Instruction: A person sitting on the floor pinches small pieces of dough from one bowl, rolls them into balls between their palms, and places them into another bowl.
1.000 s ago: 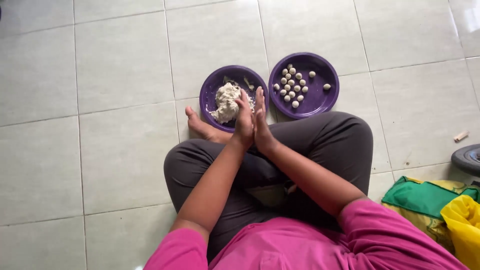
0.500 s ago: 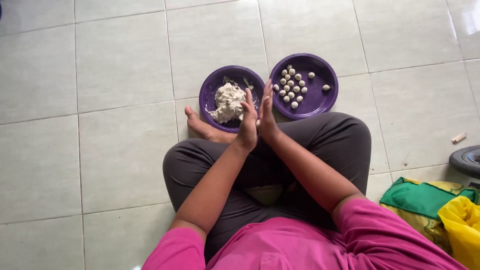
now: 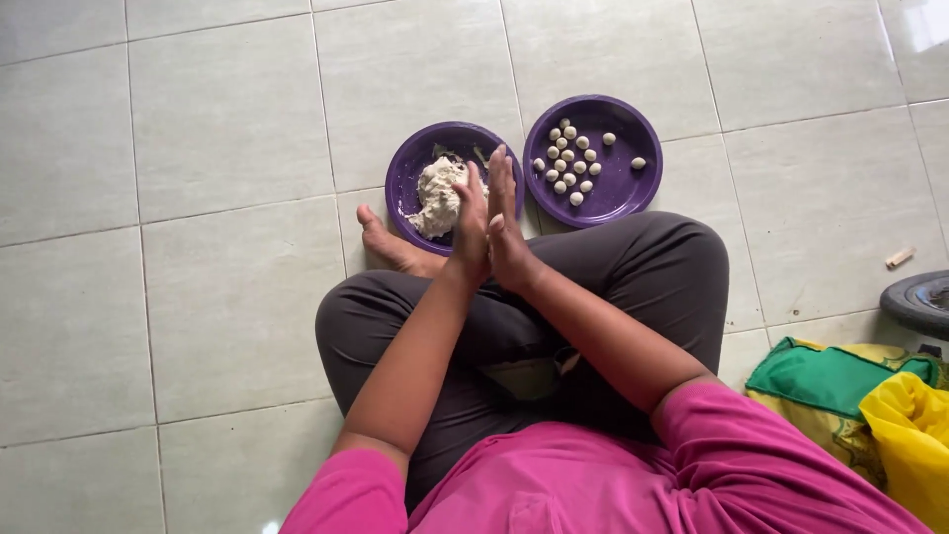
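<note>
I sit cross-legged on a tiled floor. My left hand (image 3: pixel 469 225) and my right hand (image 3: pixel 506 218) are pressed flat together, palm to palm, fingers straight and pointing away from me, above my knees. Whatever lies between the palms is hidden. Just beyond the fingertips stands a purple plate (image 3: pixel 405 173) holding a lump of pale dough (image 3: pixel 438 196). To its right a second purple plate (image 3: pixel 633 193) holds several small pale dough balls (image 3: pixel 570 163). My bare foot (image 3: pixel 388 247) rests beside the left plate.
Pale grey floor tiles surround me. At the right lie a green and yellow bag (image 3: pixel 870 396), part of a dark round tyre-like object (image 3: pixel 919 302) and a small wooden piece (image 3: pixel 900 258).
My palms have slid against each other, the right hand's fingers now reaching a little further forward than the left's. Plates and dough have not moved.
</note>
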